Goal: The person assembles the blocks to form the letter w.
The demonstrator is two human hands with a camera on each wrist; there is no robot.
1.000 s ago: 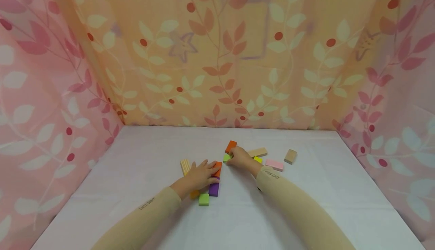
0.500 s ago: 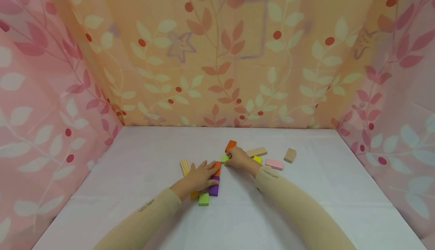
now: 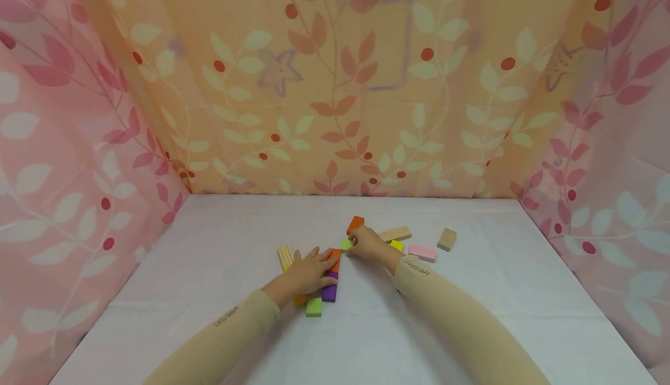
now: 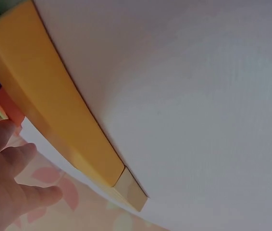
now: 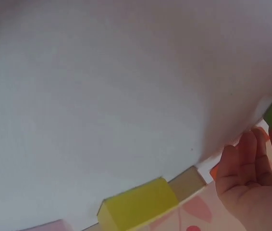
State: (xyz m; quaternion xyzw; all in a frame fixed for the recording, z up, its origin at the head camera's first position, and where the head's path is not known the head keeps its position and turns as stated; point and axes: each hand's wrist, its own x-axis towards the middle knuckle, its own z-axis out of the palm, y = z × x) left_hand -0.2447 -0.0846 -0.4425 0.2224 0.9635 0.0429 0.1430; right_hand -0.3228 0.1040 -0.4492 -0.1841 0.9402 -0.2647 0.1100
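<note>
My left hand (image 3: 306, 273) lies with spread fingers over an orange block (image 3: 336, 255) and a purple block (image 3: 329, 294), which sit end to end. A green block (image 3: 314, 307) is just in front of them. Beside that hand runs a long yellow-orange block (image 4: 54, 96), partly hidden under the hand in the head view, with pale ridged wood (image 3: 284, 254) past its far end. With its fingertips, my right hand (image 3: 370, 242) pinches another green block (image 3: 346, 245) on the table. Just behind that block is a second orange block (image 3: 356, 223).
Right of my right hand lie a long plain wooden block (image 3: 396, 234), a yellow block (image 3: 397, 245), a pink block (image 3: 422, 253) and a short wooden block (image 3: 447, 239). A white cloth covers the table (image 3: 220, 239). Patterned fabric (image 3: 335, 82) walls the back and sides.
The green block at my right fingertips has shifted very slightly left, together with that hand. My left hand and the other blocks stay where they were.
</note>
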